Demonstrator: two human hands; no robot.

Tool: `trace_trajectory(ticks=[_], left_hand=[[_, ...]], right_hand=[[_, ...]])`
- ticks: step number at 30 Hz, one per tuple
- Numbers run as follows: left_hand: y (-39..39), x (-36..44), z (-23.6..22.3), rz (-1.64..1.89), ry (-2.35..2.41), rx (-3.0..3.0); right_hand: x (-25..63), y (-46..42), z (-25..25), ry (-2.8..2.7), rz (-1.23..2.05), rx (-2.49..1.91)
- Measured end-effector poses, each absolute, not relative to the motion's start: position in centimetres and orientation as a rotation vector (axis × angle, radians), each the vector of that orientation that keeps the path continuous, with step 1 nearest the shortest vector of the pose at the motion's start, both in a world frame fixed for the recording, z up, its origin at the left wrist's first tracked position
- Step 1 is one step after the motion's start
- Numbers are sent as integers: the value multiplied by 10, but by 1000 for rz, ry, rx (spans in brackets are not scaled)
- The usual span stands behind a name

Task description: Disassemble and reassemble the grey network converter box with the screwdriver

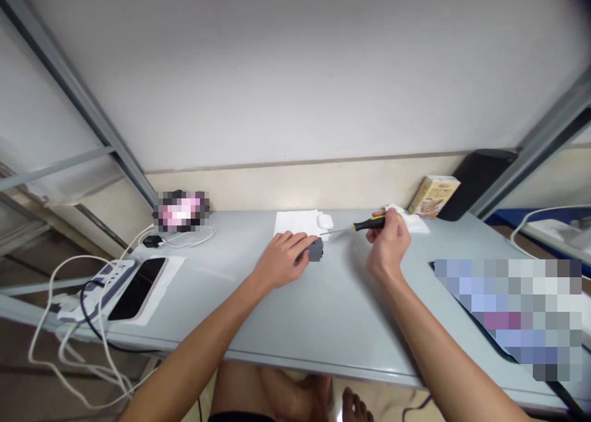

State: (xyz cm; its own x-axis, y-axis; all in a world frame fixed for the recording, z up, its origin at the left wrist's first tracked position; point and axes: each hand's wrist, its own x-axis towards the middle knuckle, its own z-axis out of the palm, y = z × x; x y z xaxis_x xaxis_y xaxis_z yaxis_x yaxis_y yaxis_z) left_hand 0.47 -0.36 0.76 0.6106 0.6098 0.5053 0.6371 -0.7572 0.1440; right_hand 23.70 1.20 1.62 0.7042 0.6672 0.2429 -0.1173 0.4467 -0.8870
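A small dark grey box-shaped part [316, 250] rests on the desk, and my left hand [287, 259] is closed round its left side. What the fingers cover of it is hidden. In my right hand [391, 240] is a screwdriver [369, 223] with a black and yellow handle. Its thin shaft points left, the tip close to the grey part's top; whether they touch I cannot tell. Just behind lie a white sheet of paper [295, 222] and a small white rounded case [325, 221].
At left lie a phone [138, 288], a power strip [99, 289] with looping white cables, and a black plug [152, 241]. A yellow box [433, 196], white tissue [418, 223] and a tall black object [478, 182] stand back right. A blurred-out screen lies at right.
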Motion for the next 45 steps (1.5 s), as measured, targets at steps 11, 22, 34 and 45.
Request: trace_trajectory(ticks=[11, 22, 34, 45], left_hand=[[-2, 9, 7, -775, -1056, -2749], [0, 8, 2, -730, -1008, -2708], [2, -8, 2, -1101, -1103, -2901], [5, -33, 21, -1272, -1119, -2994]], right_hand=[[258, 27, -11, -344, 912, -1003], [245, 26, -11, -327, 1076, -968], [242, 22, -7, -326, 1163, -939], [243, 21, -5, -312, 1186, -900]])
